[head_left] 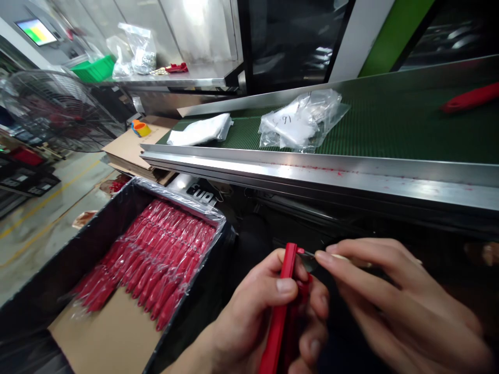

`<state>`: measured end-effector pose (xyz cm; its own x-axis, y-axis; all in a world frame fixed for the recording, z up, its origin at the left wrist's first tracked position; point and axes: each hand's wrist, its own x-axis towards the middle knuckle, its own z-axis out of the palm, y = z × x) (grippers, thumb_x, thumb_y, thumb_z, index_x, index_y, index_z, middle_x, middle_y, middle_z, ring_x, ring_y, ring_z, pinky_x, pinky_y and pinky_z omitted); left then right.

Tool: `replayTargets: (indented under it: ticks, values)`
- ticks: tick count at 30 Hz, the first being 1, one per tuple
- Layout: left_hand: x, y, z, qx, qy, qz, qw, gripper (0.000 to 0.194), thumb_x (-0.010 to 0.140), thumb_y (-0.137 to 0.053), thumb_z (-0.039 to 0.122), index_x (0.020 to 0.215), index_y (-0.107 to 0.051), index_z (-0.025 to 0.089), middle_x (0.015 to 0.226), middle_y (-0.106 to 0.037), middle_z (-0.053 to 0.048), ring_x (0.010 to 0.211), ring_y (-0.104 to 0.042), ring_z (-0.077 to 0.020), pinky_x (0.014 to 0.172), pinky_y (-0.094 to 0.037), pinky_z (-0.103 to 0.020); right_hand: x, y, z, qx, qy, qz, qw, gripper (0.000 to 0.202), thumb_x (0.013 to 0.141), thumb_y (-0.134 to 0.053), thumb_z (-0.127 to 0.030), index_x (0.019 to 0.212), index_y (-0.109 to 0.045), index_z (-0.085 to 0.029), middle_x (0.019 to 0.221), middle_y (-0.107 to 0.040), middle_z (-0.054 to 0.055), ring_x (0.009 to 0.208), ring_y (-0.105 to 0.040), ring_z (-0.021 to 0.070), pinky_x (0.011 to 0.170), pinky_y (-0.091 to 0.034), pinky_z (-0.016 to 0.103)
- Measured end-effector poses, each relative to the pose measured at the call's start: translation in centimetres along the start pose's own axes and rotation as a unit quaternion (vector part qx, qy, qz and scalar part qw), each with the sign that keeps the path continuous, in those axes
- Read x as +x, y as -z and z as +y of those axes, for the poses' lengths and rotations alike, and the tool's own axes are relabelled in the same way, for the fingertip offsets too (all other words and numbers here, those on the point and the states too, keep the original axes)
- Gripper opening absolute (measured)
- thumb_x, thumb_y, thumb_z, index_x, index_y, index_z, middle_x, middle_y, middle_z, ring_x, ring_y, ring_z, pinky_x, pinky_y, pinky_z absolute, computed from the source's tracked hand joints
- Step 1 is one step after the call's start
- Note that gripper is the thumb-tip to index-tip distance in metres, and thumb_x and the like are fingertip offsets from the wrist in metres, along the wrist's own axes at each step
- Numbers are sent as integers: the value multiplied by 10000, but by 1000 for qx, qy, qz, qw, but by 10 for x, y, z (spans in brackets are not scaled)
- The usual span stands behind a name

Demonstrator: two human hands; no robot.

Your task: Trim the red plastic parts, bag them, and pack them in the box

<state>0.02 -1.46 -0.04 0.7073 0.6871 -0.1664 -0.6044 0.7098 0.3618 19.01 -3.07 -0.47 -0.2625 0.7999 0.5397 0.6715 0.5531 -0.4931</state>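
My left hand [268, 301] is wrapped round a long red plastic part [287, 267], tilted upward with its top end past my thumb. A small red tab juts from its right side near the top. Close to that tab, my right hand [393, 291] pinches a thin tool [309, 254] with a metal tip and what looks like a pale handle, mostly hidden by the fingers. The tip points left at the tab; whether they touch I cannot tell.
At left, a dark, plastic-lined box [195, 197] holds rows of bagged red parts [167, 254] on cardboard. Ahead runs a green conveyor belt [390, 124] with metal rails, bearing plastic bags [300, 122] and a red part [471, 98]. A fan [66, 111] stands far left.
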Motion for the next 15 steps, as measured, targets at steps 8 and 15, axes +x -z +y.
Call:
replayTargets:
  ticks: [8, 15]
  values:
    - [0, -2, -3, -11, -6, 15, 1000, 188, 888, -564, 296, 1013, -504, 170, 881, -635, -63, 550, -628, -69, 480, -508, -121, 1, -2, -9, 9, -27, 14, 1000, 465, 894, -501, -7, 1265, -616, -263, 1162, -579, 64, 1071, -562, 217, 854, -453, 358]
    - [1, -3, -2, -15, -9, 10, 1000, 166, 889, -549, 293, 995, -528, 166, 860, -642, -71, 525, -616, -74, 449, -488, -121, -1, -2, 3, -14, 29, 15, 999, 510, 874, -530, -21, 1317, -591, -268, 1197, -581, 65, 1076, -568, 207, 832, -488, 339]
